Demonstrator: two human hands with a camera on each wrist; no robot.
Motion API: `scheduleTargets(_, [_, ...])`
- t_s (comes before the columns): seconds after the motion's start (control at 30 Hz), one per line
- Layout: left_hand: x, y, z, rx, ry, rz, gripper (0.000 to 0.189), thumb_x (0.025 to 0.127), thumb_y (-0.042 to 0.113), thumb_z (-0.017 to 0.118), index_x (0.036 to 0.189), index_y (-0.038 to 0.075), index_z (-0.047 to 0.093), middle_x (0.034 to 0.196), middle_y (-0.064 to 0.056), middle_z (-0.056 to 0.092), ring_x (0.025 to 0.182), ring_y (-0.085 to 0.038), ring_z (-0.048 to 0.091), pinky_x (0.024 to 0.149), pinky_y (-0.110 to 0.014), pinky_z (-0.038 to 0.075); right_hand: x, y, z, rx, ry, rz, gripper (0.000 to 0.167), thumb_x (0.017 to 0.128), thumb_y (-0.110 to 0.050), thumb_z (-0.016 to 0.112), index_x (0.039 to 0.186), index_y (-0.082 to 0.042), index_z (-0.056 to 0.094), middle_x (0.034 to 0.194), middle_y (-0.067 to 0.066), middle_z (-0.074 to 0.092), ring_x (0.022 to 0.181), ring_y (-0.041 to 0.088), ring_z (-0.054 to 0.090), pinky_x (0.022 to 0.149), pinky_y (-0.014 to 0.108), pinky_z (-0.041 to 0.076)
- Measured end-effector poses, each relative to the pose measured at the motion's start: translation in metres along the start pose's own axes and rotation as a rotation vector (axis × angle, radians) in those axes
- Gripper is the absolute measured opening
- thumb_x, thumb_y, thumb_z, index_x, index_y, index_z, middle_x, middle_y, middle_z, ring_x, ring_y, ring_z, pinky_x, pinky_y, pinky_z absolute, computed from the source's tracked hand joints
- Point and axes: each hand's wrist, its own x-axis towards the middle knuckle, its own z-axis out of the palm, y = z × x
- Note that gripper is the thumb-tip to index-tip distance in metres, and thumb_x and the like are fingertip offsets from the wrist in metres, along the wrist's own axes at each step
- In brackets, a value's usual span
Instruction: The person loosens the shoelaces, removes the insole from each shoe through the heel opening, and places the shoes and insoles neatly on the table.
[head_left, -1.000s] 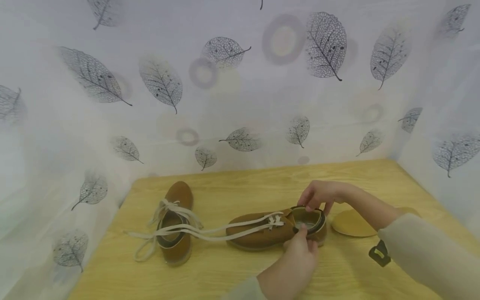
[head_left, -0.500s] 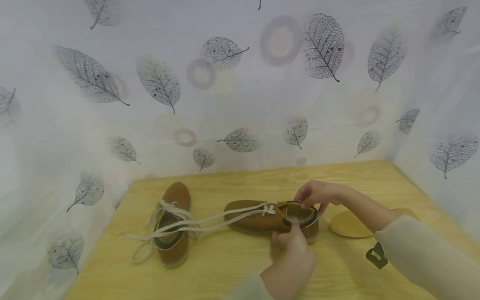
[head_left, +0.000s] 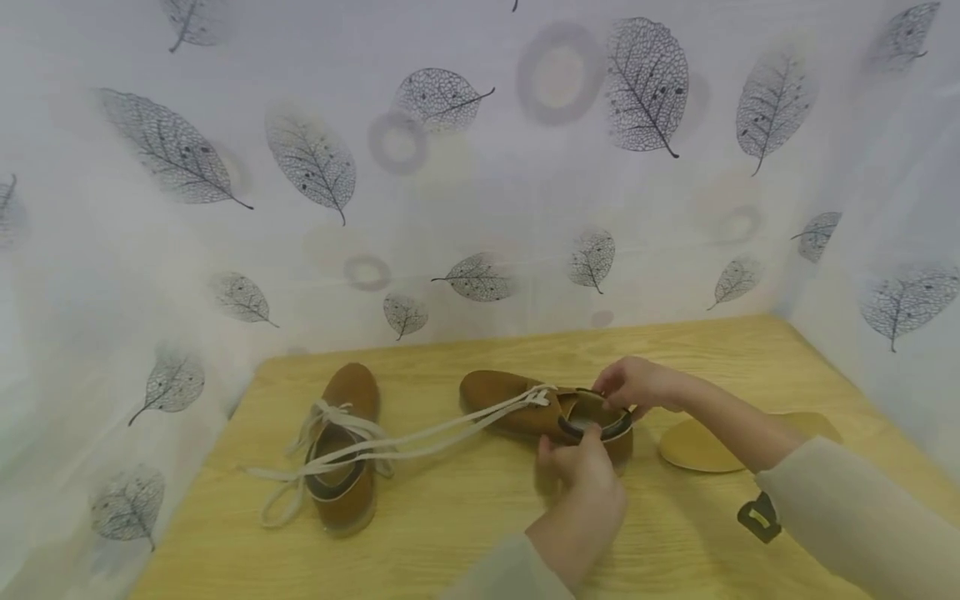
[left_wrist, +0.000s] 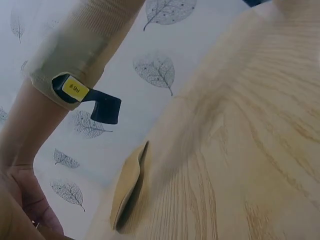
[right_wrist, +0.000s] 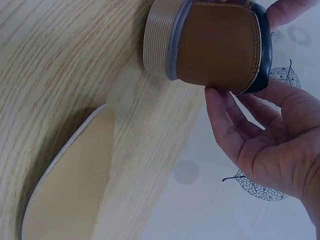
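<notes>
A brown leather lace-up shoe (head_left: 510, 400) with a dark collar lies toe to the left on the table. My left hand (head_left: 585, 492) grips its near side, thumb at the collar's rim. On the far side of the opening, my right hand (head_left: 637, 385) pinches the collar. The right wrist view shows the shoe's brown heel (right_wrist: 215, 45), with right fingers (right_wrist: 225, 122) against its side and thumb at the dark rim. Long cream laces (head_left: 442, 433) stretch leftward from this shoe over the other brown shoe (head_left: 351, 500). The shoe's inside is partly hidden by fingers.
Under the right forearm lies a flat tan insole (head_left: 697, 446), also visible in the left wrist view as a tan sheet (left_wrist: 130, 185). A leaf-printed white curtain (head_left: 487, 183) closes off the back and sides of the wooden table (head_left: 450, 533).
The held shoe has shifted away from me, its toe swinging toward the back, with the left hand following. Its laces have been drawn along. The other shoe and the insole stay put.
</notes>
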Motion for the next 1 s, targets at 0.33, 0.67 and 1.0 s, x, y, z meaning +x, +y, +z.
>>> scheduleTargets(0.33, [0.042, 0.005, 0.006, 0.075, -0.141, 0.066, 0.077, 0.079, -0.009, 0.063, 0.145, -0.001, 0.024, 0.145, -0.027, 0.034, 0.133, -0.042, 0.035, 0.113, -0.048, 0.029, -0.003, 0.01, 0.002, 0.066, 0.126, 0.025, 0.038, 0.08, 0.004, 0.055, 0.116, 0.017, 0.05, 0.104, 0.03, 0.062, 0.082, 0.024, 0.065, 0.071, 0.039, 0.06])
scheduleTargets(0.67, [0.083, 0.016, 0.009, 0.301, -0.378, 0.028, 0.071, 0.079, -0.006, 0.062, 0.143, -0.003, 0.033, 0.144, -0.024, 0.04, 0.134, -0.038, 0.037, 0.113, -0.046, 0.029, -0.006, 0.017, 0.002, 0.183, 0.206, 0.074, 0.048, 0.084, -0.001, 0.055, 0.124, 0.019, 0.038, 0.105, 0.033, 0.06, 0.073, 0.019, 0.066, 0.071, 0.039, 0.06])
scheduleTargets(1.0, [0.098, 0.012, 0.014, 0.409, -0.492, -0.038, 0.065, 0.079, -0.005, 0.066, 0.139, 0.0, 0.042, 0.13, -0.014, 0.056, 0.095, -0.018, 0.06, 0.082, -0.026, 0.048, -0.016, 0.031, -0.006, 0.225, 0.226, 0.119, 0.048, 0.086, -0.002, 0.053, 0.125, 0.018, 0.034, 0.102, 0.029, 0.061, 0.073, 0.019, 0.066, 0.07, 0.037, 0.06])
